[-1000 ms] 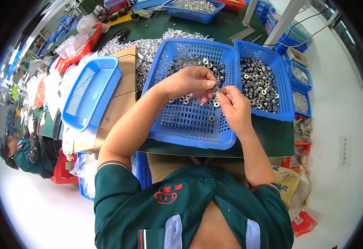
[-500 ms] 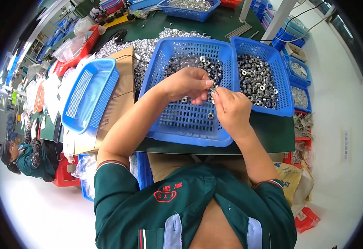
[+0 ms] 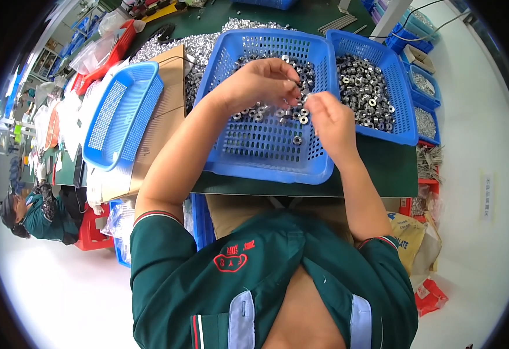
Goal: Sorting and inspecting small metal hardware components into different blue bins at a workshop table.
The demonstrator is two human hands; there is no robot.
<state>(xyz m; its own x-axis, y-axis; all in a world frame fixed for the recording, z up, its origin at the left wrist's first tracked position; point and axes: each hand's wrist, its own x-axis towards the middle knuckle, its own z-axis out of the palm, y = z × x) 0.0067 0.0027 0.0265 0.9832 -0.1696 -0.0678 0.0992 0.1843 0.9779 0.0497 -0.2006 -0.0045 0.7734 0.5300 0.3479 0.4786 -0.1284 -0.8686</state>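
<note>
Above the middle blue basket [image 3: 266, 173], my left hand [image 3: 261, 86] is held with its fingers curled and their tips brought together. My right hand [image 3: 332, 123] faces it, thumb and fingers pinched close to the left fingertips. Whatever small piece either hand holds is too small and blurred to name. Under the hands lie many small metal rings, dark-sided with bright ends, mostly toward the basket's far half. A single ring [image 3: 297, 140] rests apart on the slotted floor nearer me. My left hand and forearm hide part of the heap.
To the right, a second blue basket [image 3: 389, 135] is full of similar rings. An empty blue basket [image 3: 115, 119] sits on cardboard [image 3: 167, 96] at left. Behind lie a heap of silvery parts [image 3: 205, 43] and thin rods [image 3: 339, 23]. A co-worker [image 3: 48, 221] sits far left.
The view has shifted, so the baskets appear higher. My hands, touching at the fingertips before, are now slightly apart. More rings show scattered below them.
</note>
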